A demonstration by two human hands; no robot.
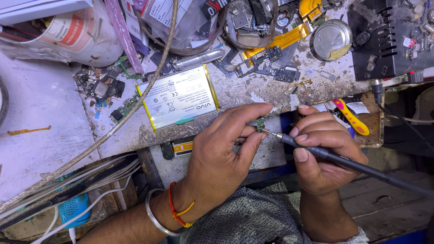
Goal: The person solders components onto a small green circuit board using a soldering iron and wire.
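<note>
Head view, looking down on a worn, cluttered workbench (54, 135). I see my left hand (221, 149) raised just in front of the bench edge, its thumb and fingers pinched together on a small green circuit board (260, 124), which sits at the fingertips, near the middle of the view. My right hand (318, 151) is just beside it, fingers wrapped shut around the dark barrel of a soldering iron (343, 160), held like a pen; the iron's thin metal tip (269, 132) meets the lower edge of the small board. The iron's black handle runs off toward the lower right. On the left wrist I note a silver bangle (156, 217) and a red-and-yellow thread (178, 212). Behind the hands, flat on the bench, lies a silver phone battery (178, 96) with a yellow border; a braided cable (135, 104) crosses its left edge. Further back lie loose phone parts, an orange flex ribbon (282, 40) and a round metal tin (331, 39). A yellow-and-pink tool (351, 118) rests just right of the right hand's fingers. Patterned grey cloth (253, 217) fills the bottom centre.
</note>
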